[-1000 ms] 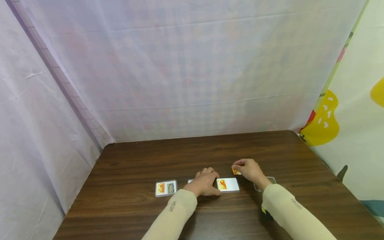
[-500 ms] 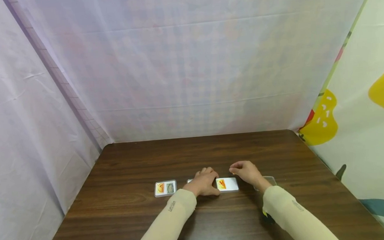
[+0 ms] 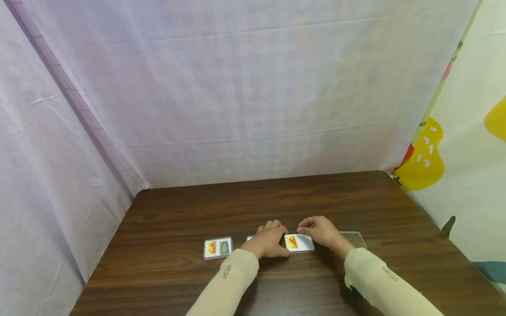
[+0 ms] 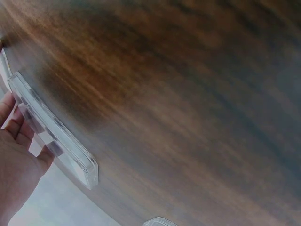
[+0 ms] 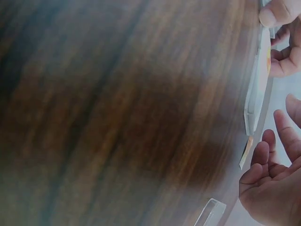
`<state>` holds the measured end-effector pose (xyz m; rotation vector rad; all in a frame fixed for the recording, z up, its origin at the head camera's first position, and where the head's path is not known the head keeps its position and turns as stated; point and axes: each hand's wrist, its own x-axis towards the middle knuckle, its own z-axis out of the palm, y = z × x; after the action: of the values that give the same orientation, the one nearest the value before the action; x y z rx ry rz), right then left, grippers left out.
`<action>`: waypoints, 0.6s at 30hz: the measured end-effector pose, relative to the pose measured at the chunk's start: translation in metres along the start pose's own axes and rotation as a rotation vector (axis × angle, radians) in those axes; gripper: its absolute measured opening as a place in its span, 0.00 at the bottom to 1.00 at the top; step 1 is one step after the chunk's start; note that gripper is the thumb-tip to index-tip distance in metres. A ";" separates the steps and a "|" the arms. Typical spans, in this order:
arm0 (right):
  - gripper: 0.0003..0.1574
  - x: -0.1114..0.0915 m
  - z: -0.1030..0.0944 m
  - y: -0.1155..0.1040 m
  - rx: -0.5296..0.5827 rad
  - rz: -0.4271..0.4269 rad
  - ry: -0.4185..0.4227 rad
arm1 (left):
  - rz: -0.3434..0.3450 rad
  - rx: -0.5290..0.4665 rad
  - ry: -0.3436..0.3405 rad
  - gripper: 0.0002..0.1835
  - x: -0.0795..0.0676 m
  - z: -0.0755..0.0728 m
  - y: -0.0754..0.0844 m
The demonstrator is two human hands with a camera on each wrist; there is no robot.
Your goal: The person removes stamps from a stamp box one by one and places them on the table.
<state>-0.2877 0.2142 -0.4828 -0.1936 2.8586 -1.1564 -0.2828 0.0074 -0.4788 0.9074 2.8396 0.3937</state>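
Several picture cards in clear cases lie in a row. My left hand [image 3: 267, 241] covers most of the middle case [image 4: 56, 136]. Its thumb and a finger grip the left end of the right-hand card case [image 3: 299, 243], which shows an orange picture and a blank white half. My right hand [image 3: 320, 230] is low over that case's far right corner, thumb and index tips close together in the head view. A small orange-edged tile [image 5: 246, 153] shows just past the case's end, near the right fingers; I cannot tell if they hold it.
To the left lies a cased card [image 3: 218, 248] with an orange picture and a grey-green one. A clear plastic tray [image 3: 356, 239] sits beside the right wrist. The brown wooden table [image 3: 175, 212] runs back to a pale curtain [image 3: 251, 107].
My right hand has moved slightly left and nearer, over the corner of the right-hand case. The orange tile, visible under its fingers before, is now mostly covered. The left hand stays put.
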 end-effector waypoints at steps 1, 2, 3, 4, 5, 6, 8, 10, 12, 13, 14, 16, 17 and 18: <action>0.09 0.000 0.001 0.000 -0.006 -0.008 -0.001 | 0.001 0.001 0.001 0.31 0.000 0.000 0.000; 0.09 0.000 0.002 0.000 -0.017 -0.018 -0.002 | 0.001 0.002 0.001 0.31 0.000 0.000 0.000; 0.09 -0.001 0.003 0.000 -0.025 -0.021 -0.002 | 0.000 0.004 0.002 0.30 0.000 0.000 0.000; 0.08 -0.001 0.003 0.000 -0.033 -0.029 -0.004 | 0.000 0.006 0.003 0.30 0.000 0.000 0.000; 0.08 -0.001 0.004 0.000 -0.042 -0.036 -0.004 | 0.000 0.007 0.003 0.30 0.000 0.000 0.000; 0.08 -0.001 0.004 0.000 -0.052 -0.046 -0.008 | -0.001 0.008 0.002 0.30 0.000 0.000 0.000; 0.07 -0.002 0.005 -0.001 -0.067 -0.056 -0.010 | -0.003 0.010 0.002 0.30 0.000 0.000 0.000; 0.06 -0.003 0.005 -0.002 -0.080 -0.062 -0.011 | -0.003 0.009 0.003 0.29 -0.001 0.000 0.000; 0.06 -0.002 0.006 -0.003 -0.095 -0.068 -0.008 | -0.001 0.012 0.005 0.29 0.000 0.000 0.000; 0.06 -0.002 0.007 -0.003 -0.100 -0.070 -0.006 | 0.000 0.012 0.006 0.29 0.000 0.000 0.000; 0.06 -0.002 0.007 -0.003 -0.103 -0.069 -0.004 | 0.002 0.011 0.006 0.29 0.000 0.000 0.000; 0.06 -0.001 0.008 -0.003 -0.112 -0.074 0.000 | 0.006 0.010 0.006 0.29 0.000 0.000 -0.001; 0.07 -0.001 0.009 -0.002 -0.116 -0.081 0.001 | 0.007 0.011 0.005 0.29 0.000 0.000 -0.001; 0.07 0.000 0.009 -0.002 -0.117 -0.086 0.002 | 0.008 0.009 0.005 0.29 0.000 0.000 -0.001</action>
<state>-0.2862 0.2064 -0.4876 -0.3234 2.9481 -1.0034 -0.2834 0.0067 -0.4796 0.9208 2.8452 0.3849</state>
